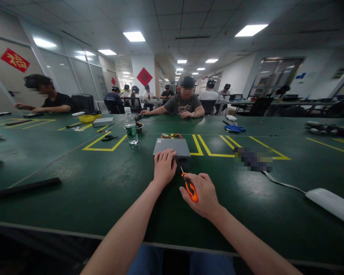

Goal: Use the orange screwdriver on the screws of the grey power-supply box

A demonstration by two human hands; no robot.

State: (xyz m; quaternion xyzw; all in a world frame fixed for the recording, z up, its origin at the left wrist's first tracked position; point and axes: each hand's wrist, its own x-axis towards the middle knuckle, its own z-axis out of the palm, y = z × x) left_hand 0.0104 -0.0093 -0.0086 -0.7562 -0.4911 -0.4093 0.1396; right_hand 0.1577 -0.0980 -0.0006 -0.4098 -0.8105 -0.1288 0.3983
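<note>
A grey metal computer power supply unit [177,145] sits on the green table in front of me, its socket side towards me and some coloured wires behind it. My left hand [164,164] grips its near left part, fingers over the top and thumb down the near side. My right hand [203,194] is closed around an orange and black screwdriver [191,190]. The thin shaft points up and forward, its tip close to the near face below the socket. Whether the tip touches the unit I cannot tell.
A water bottle [131,128] stands beyond my left hand, before a metal bowl [139,127]. A black bar [28,188] lies left. To the right are a white power strip [332,204] with its cable and blue gloves [234,128]. A co-worker [185,101] sits opposite.
</note>
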